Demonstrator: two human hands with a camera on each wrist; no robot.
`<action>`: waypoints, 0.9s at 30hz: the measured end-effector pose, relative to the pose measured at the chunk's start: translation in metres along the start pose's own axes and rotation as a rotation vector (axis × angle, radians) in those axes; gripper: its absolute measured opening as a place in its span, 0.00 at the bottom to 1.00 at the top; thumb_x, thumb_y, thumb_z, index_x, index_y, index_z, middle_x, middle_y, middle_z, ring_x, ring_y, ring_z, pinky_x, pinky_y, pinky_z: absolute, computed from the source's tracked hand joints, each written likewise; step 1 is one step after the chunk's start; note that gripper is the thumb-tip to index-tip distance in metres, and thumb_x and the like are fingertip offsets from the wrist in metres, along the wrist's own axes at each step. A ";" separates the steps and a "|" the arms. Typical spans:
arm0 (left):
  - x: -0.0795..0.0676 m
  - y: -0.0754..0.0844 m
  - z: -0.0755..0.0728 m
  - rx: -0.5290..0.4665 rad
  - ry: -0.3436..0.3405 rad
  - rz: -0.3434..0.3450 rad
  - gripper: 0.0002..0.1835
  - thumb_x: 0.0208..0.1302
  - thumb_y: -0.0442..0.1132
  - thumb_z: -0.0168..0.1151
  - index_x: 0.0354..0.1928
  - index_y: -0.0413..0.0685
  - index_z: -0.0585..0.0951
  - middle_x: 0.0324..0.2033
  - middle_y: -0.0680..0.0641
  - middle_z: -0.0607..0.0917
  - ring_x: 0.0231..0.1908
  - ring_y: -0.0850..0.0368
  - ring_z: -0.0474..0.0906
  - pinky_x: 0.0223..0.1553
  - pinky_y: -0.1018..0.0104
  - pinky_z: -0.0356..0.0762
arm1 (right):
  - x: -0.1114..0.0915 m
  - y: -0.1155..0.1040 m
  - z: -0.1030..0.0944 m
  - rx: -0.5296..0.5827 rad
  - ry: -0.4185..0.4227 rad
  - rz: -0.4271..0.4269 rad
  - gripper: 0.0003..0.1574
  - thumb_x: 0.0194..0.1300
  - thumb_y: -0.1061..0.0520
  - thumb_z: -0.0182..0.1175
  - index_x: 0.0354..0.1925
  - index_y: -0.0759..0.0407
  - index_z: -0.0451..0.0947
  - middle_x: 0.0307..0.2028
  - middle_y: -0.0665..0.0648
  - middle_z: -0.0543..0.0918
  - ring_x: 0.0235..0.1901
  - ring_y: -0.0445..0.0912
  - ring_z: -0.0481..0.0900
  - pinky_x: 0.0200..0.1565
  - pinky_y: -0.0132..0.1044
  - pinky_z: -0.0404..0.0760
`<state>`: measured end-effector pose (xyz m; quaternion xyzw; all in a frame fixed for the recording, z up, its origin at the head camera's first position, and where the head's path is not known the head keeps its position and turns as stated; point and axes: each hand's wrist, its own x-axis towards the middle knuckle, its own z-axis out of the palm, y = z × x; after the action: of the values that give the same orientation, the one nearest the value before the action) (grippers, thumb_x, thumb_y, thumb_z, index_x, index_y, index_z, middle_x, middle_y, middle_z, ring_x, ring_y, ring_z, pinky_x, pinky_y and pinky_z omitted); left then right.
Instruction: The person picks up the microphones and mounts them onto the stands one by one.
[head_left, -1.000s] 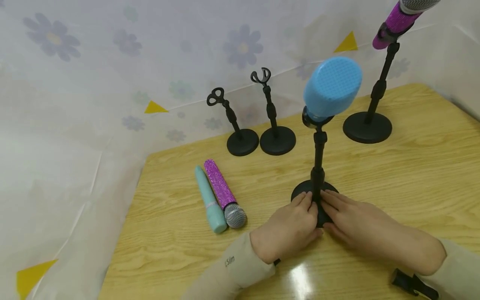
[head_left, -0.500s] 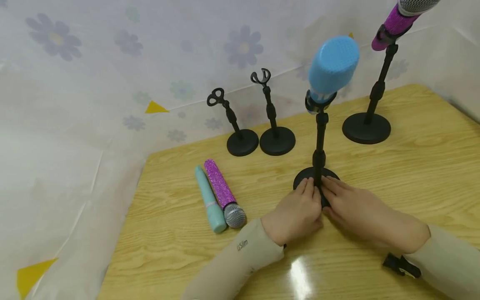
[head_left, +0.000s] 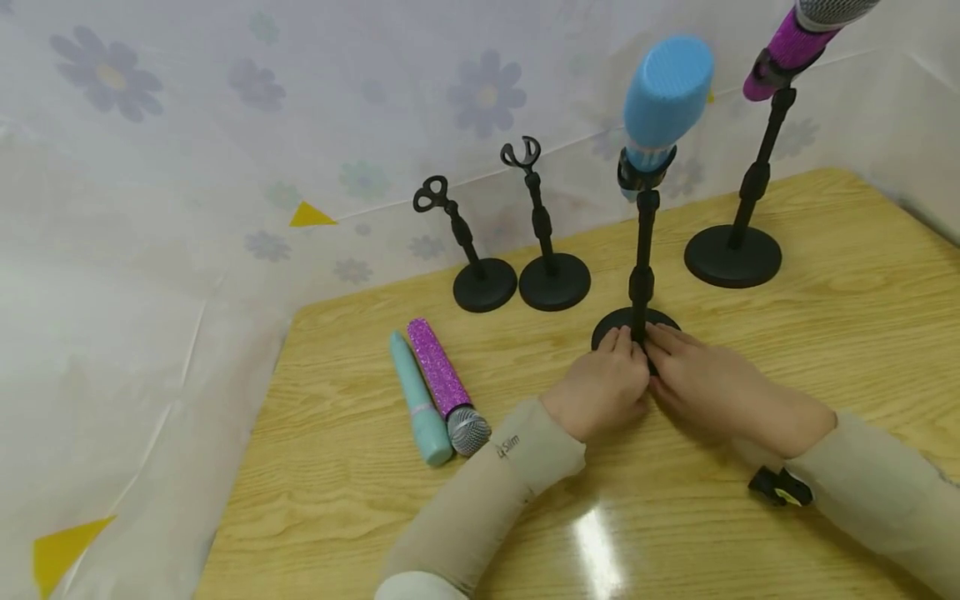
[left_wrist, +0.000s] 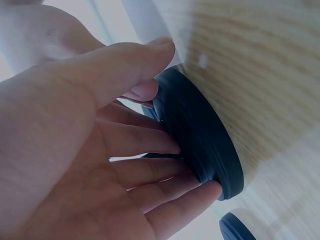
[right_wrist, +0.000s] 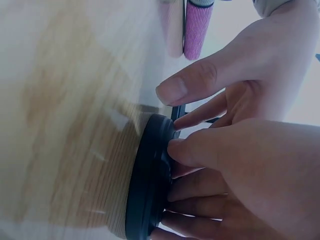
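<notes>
A blue microphone (head_left: 667,96) sits tilted in the clip of a black desktop stand (head_left: 642,246) in the head view. My left hand (head_left: 603,387) and right hand (head_left: 708,383) lie side by side at the near edge of its round base. Both hands touch the base with extended fingers, one on each side of the pole. In the left wrist view, fingertips meet the black base (left_wrist: 202,132) on its upper face and rim. From the right wrist, the fingers (right_wrist: 197,205) also press along that base (right_wrist: 147,185), which stands on the wooden table.
Two stands with bare clips, one left (head_left: 485,285) and one right (head_left: 555,282), stand at the back. A magenta microphone (head_left: 797,40) rests in another stand (head_left: 733,256), back right. On the table (head_left: 337,517) lie a teal microphone (head_left: 420,400) and a glittery purple microphone (head_left: 441,371).
The stand with the blue microphone has slid away from me, toward the back of the table, with both hands following against its base. The other stands and lying microphones stay put.
</notes>
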<state>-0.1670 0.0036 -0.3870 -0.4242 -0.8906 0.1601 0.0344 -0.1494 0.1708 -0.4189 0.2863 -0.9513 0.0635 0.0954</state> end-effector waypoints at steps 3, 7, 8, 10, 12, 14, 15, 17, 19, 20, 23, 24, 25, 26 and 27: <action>0.007 -0.002 0.002 -0.015 -0.006 -0.022 0.29 0.74 0.50 0.55 0.67 0.36 0.74 0.65 0.37 0.78 0.67 0.48 0.75 0.66 0.66 0.75 | 0.004 0.005 0.000 -0.011 0.012 -0.007 0.29 0.67 0.58 0.63 0.59 0.77 0.75 0.60 0.76 0.77 0.59 0.67 0.79 0.53 0.55 0.84; 0.015 -0.004 0.003 -0.024 -0.008 -0.040 0.28 0.74 0.49 0.54 0.67 0.36 0.74 0.65 0.39 0.78 0.67 0.50 0.75 0.68 0.66 0.74 | 0.010 0.011 0.000 -0.001 0.023 -0.001 0.28 0.68 0.58 0.62 0.60 0.77 0.75 0.60 0.76 0.77 0.59 0.67 0.79 0.55 0.56 0.83; 0.018 -0.005 0.003 -0.032 -0.014 -0.046 0.28 0.74 0.49 0.54 0.67 0.36 0.74 0.65 0.39 0.78 0.68 0.50 0.74 0.68 0.66 0.74 | 0.011 0.013 0.000 0.004 0.019 0.003 0.28 0.68 0.59 0.62 0.60 0.76 0.75 0.60 0.76 0.77 0.59 0.67 0.79 0.55 0.57 0.83; 0.022 -0.006 0.002 -0.038 -0.027 -0.051 0.28 0.74 0.49 0.54 0.67 0.36 0.74 0.65 0.39 0.78 0.68 0.50 0.74 0.69 0.65 0.72 | 0.014 0.018 0.000 0.013 0.008 0.010 0.27 0.68 0.59 0.62 0.60 0.76 0.75 0.60 0.76 0.77 0.59 0.68 0.78 0.56 0.58 0.82; 0.027 -0.007 0.001 -0.045 -0.052 -0.054 0.28 0.75 0.49 0.54 0.67 0.37 0.74 0.66 0.39 0.77 0.69 0.50 0.73 0.71 0.65 0.70 | 0.017 0.022 0.001 0.021 -0.008 0.020 0.27 0.68 0.59 0.62 0.60 0.75 0.75 0.60 0.76 0.76 0.60 0.68 0.77 0.56 0.58 0.82; 0.034 -0.010 0.000 -0.058 -0.079 -0.062 0.29 0.75 0.50 0.54 0.68 0.37 0.73 0.67 0.39 0.76 0.70 0.50 0.72 0.72 0.65 0.68 | 0.022 0.026 0.002 0.035 -0.015 0.021 0.27 0.68 0.59 0.62 0.60 0.76 0.74 0.60 0.77 0.75 0.60 0.69 0.77 0.56 0.59 0.82; 0.037 -0.011 0.000 -0.064 -0.092 -0.070 0.29 0.75 0.50 0.54 0.69 0.37 0.72 0.68 0.39 0.75 0.70 0.50 0.71 0.72 0.65 0.68 | 0.024 0.029 0.002 0.040 -0.008 0.018 0.27 0.68 0.60 0.61 0.60 0.76 0.74 0.60 0.76 0.76 0.59 0.68 0.77 0.55 0.58 0.82; 0.044 -0.014 0.000 -0.083 -0.123 -0.096 0.31 0.75 0.52 0.54 0.71 0.38 0.70 0.70 0.40 0.73 0.71 0.50 0.69 0.71 0.64 0.70 | 0.029 0.033 0.002 0.051 0.004 0.013 0.26 0.69 0.61 0.60 0.60 0.76 0.74 0.60 0.76 0.75 0.59 0.68 0.77 0.55 0.58 0.82; 0.051 -0.017 0.000 -0.106 -0.152 -0.123 0.33 0.75 0.53 0.53 0.72 0.38 0.68 0.72 0.39 0.70 0.73 0.49 0.67 0.69 0.63 0.72 | 0.034 0.039 0.002 0.061 0.016 0.001 0.26 0.69 0.62 0.60 0.60 0.78 0.73 0.60 0.78 0.75 0.59 0.69 0.77 0.56 0.58 0.82; 0.055 -0.019 0.000 -0.117 -0.169 -0.136 0.33 0.76 0.53 0.52 0.73 0.38 0.66 0.73 0.40 0.69 0.74 0.50 0.65 0.69 0.63 0.73 | 0.037 0.042 0.002 0.060 0.020 -0.005 0.26 0.69 0.62 0.59 0.60 0.78 0.73 0.59 0.78 0.75 0.59 0.70 0.77 0.57 0.58 0.81; 0.067 -0.023 0.000 -0.128 -0.219 -0.157 0.35 0.77 0.54 0.50 0.76 0.40 0.62 0.75 0.40 0.64 0.77 0.50 0.59 0.71 0.63 0.70 | 0.045 0.051 0.004 0.059 0.022 -0.022 0.25 0.69 0.63 0.59 0.59 0.80 0.73 0.58 0.80 0.75 0.58 0.71 0.77 0.58 0.60 0.80; 0.071 -0.024 0.000 -0.126 -0.235 -0.159 0.35 0.77 0.54 0.50 0.76 0.40 0.61 0.76 0.40 0.63 0.78 0.50 0.58 0.72 0.64 0.68 | 0.047 0.054 0.005 0.060 0.021 -0.023 0.25 0.69 0.64 0.59 0.59 0.80 0.73 0.58 0.81 0.75 0.58 0.72 0.77 0.58 0.60 0.80; 0.075 -0.025 0.000 -0.126 -0.246 -0.162 0.36 0.77 0.55 0.49 0.77 0.41 0.60 0.77 0.41 0.62 0.78 0.50 0.56 0.74 0.64 0.65 | 0.049 0.057 0.006 0.065 0.019 -0.022 0.25 0.69 0.64 0.59 0.59 0.80 0.72 0.58 0.81 0.75 0.58 0.72 0.77 0.58 0.60 0.80; 0.078 -0.026 0.000 -0.127 -0.255 -0.165 0.36 0.77 0.55 0.48 0.77 0.41 0.59 0.77 0.41 0.61 0.78 0.51 0.56 0.75 0.65 0.63 | 0.051 0.060 0.007 0.067 0.022 -0.026 0.25 0.68 0.65 0.59 0.59 0.80 0.73 0.58 0.81 0.75 0.57 0.72 0.77 0.58 0.60 0.80; 0.082 -0.027 0.000 -0.132 -0.262 -0.170 0.35 0.77 0.55 0.48 0.77 0.42 0.59 0.77 0.42 0.61 0.78 0.51 0.55 0.75 0.65 0.62 | 0.053 0.063 0.008 0.077 0.024 -0.021 0.25 0.68 0.65 0.59 0.59 0.80 0.73 0.58 0.81 0.75 0.57 0.72 0.77 0.58 0.61 0.80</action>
<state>-0.2396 0.0505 -0.3849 -0.3242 -0.9288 0.1518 -0.0963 -0.2289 0.1938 -0.4192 0.2989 -0.9439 0.1026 0.0961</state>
